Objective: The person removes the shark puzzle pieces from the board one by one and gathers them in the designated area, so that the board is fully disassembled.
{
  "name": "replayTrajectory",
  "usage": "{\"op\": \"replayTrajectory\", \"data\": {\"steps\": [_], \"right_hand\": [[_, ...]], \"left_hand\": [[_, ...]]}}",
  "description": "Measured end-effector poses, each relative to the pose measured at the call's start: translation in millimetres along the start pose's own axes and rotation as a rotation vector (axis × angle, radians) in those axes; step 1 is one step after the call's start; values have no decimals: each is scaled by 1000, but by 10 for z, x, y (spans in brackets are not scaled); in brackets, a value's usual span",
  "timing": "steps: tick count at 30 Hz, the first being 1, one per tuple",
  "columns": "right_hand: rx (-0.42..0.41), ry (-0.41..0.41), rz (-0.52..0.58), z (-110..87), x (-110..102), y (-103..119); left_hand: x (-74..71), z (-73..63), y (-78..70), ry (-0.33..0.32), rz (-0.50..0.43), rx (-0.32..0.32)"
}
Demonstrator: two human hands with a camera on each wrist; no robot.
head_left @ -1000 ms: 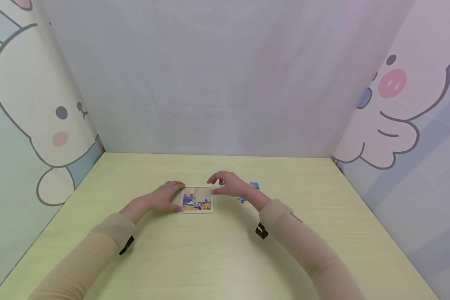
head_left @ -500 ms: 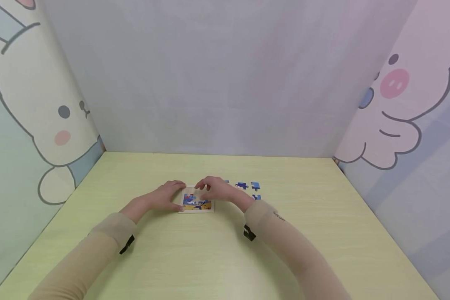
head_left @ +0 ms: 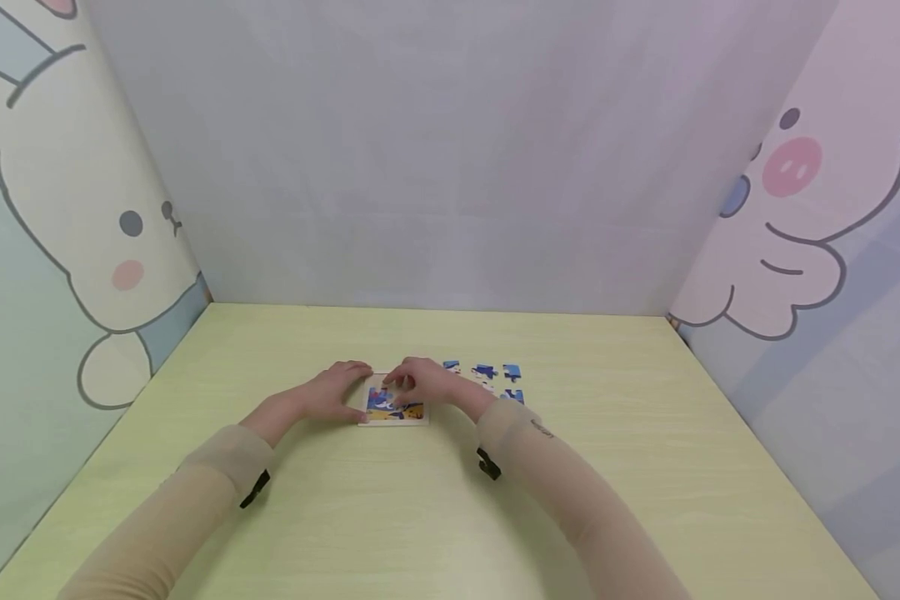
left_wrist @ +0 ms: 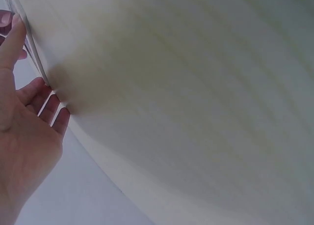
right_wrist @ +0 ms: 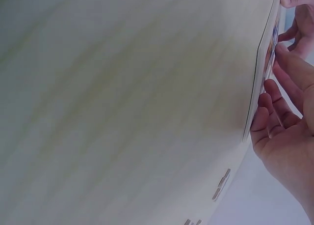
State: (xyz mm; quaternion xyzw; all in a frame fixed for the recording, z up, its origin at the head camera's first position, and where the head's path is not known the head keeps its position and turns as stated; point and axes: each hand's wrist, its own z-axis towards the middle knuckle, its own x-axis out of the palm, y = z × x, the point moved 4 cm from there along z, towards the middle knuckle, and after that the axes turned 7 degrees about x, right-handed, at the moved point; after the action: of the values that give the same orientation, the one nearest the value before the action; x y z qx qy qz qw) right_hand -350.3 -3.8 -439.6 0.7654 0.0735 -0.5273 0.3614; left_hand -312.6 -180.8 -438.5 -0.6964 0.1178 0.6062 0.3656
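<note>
A shallow square puzzle tray (head_left: 392, 423) with a pale frame lies on the table, partly filled with a blue and yellow picture. My left hand (head_left: 330, 392) holds its left side, thumb at the near corner and fingers at the far one. Over the tray's right half, my right hand (head_left: 425, 382) has thumb and fingers curled down in a pinch, seemingly on a puzzle piece that the fingers hide. In the right wrist view, the fingertips of the right hand (right_wrist: 289, 131) are close to the picture surface. The left hand (left_wrist: 29, 136) meets the tray edge in the left wrist view.
Several loose puzzle pieces (head_left: 512, 372) lie to the right of the tray, some partly behind the right wrist. The pale yellow table (head_left: 390, 517) is bounded by a grey curtain (head_left: 435, 167) at the back and cartoon-printed panels at both sides.
My right hand has moved left and slightly nearer, from beside the tray to over it, uncovering more loose pieces. The left hand stays on the tray.
</note>
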Motion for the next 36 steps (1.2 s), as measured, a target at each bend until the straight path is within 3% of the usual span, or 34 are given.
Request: {"op": "replayTrajectory", "data": {"steps": [11,24,36], "right_hand": [[6,0,-12,7,23,36],[19,3,192,21,-11,47],[32,-18,207,41,-4,103]], "left_hand": [[-15,-9,-33,-7,1,15],[-25,-16,-38,6,1,-3],[-21,-15,-37,11,1,7]]}}
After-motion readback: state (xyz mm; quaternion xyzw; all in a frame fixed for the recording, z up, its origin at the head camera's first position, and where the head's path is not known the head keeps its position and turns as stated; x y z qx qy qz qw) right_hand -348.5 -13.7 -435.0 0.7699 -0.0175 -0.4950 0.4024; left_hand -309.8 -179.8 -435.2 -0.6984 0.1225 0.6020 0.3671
